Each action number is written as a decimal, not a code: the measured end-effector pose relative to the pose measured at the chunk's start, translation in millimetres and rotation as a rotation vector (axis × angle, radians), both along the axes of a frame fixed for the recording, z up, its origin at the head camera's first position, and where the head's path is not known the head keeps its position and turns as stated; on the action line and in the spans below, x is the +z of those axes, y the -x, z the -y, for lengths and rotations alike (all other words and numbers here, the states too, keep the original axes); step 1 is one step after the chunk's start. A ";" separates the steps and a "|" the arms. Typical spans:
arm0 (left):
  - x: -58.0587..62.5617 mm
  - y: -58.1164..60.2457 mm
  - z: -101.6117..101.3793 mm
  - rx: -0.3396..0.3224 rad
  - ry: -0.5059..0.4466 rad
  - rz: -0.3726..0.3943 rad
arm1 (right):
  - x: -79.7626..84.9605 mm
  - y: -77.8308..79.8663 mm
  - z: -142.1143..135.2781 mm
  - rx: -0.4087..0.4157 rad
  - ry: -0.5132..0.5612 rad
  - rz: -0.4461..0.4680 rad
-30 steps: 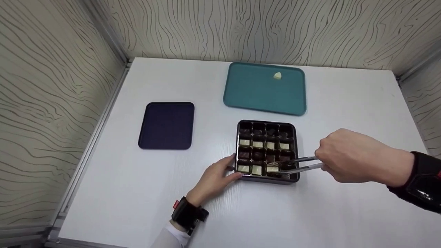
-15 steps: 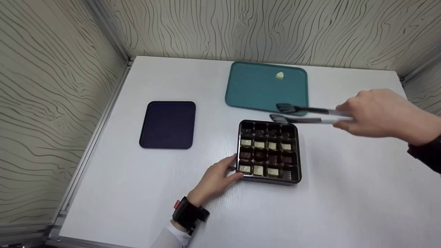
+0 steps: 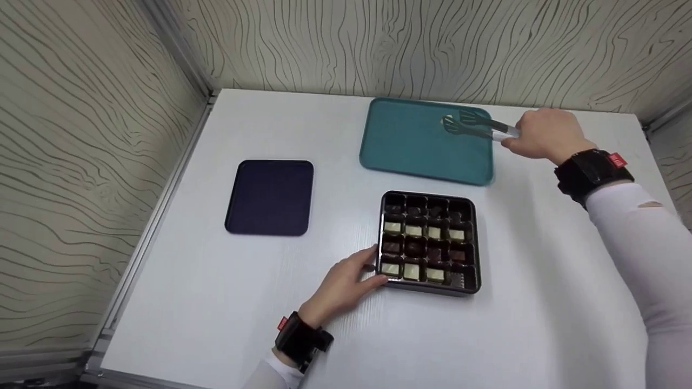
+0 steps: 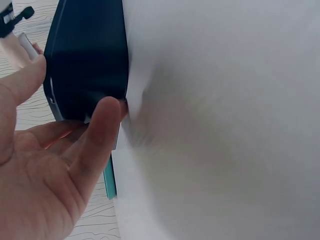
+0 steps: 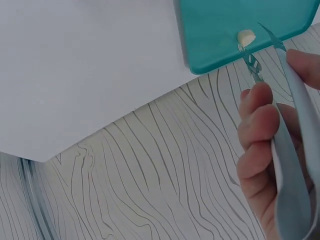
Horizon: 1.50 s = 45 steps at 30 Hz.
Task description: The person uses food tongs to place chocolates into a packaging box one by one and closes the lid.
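Note:
In the head view, my right hand (image 3: 549, 135) holds a pair of tongs (image 3: 469, 131) over the right half of the teal tray (image 3: 411, 148). The tongs' slotted tips are spread apart. Beside them is a small cream-coloured piece (image 5: 246, 37), partly hidden by one tip in the head view and lying on the tray in the right wrist view. My left hand (image 3: 340, 286) grips the near left corner of a dark square box (image 3: 427, 288), thumb at the front wall and fingers along the left side. Chocolates, dark and pale (image 3: 413, 232), fill the box's compartments in rows; its near right compartment holds no chocolate.
A dark purple square tray (image 3: 270, 197) lies to the left on the white table (image 3: 216, 302). The teal tray sits behind the box, close to the wood-patterned back wall (image 3: 335, 48). A similar panel (image 3: 65, 162) closes off the left side.
My right hand has carried the tongs from the box's near right compartments up and away to the cream piece on the teal tray. My left hand has stayed on the box.

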<state>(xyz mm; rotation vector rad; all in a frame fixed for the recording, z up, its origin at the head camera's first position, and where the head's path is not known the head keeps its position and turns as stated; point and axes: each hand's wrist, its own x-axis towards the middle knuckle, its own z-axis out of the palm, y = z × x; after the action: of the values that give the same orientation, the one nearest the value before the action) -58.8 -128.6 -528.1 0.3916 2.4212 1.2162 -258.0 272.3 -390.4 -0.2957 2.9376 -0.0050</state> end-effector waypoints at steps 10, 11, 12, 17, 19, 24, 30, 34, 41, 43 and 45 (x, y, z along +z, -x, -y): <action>2.6 -2.1 -9.5 -0.035 0.003 -0.030 | -3.6 19.0 -1.5 -0.029 0.010 0.046; 2.8 -2.2 -10.3 -0.038 0.002 -0.026 | -1.4 19.1 -1.8 -0.020 -0.001 0.060; 3.0 -2.4 -11.0 -0.043 -0.001 -0.026 | 1.2 19.0 -2.3 -0.011 -0.015 0.077; 3.4 -2.5 -11.8 -0.049 -0.008 -0.036 | 14.9 18.7 -4.5 0.034 -0.081 0.131; 3.6 -2.5 -11.6 -0.047 -0.009 -0.036 | 18.1 19.1 -4.0 0.044 -0.088 0.135; 3.1 -3.1 -12.6 -0.046 -0.017 -0.022 | 20.3 19.9 0.8 0.050 -0.077 0.135; 1.8 -3.3 -14.0 -0.041 -0.021 -0.014 | 22.7 13.1 4.0 0.088 -0.086 0.117; 0.7 -2.6 -12.8 -0.039 -0.007 -0.022 | 32.8 -6.0 1.7 0.118 -0.067 0.084; -2.5 -1.2 -4.2 -0.025 -0.004 -0.035 | 52.3 -73.5 -2.2 0.219 -0.063 0.003; -2.7 -0.3 -0.7 -0.020 -0.005 -0.030 | 56.2 -97.5 -3.0 0.268 -0.067 -0.016; -2.6 0.3 2.9 -0.015 -0.009 -0.025 | 58.5 -121.2 -3.8 0.322 -0.062 -0.053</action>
<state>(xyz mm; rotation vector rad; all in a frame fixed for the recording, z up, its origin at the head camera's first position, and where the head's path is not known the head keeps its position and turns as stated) -59.2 -131.5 -530.7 0.4291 2.4305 1.2236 -136.8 276.1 -331.9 -0.7642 2.8988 0.1409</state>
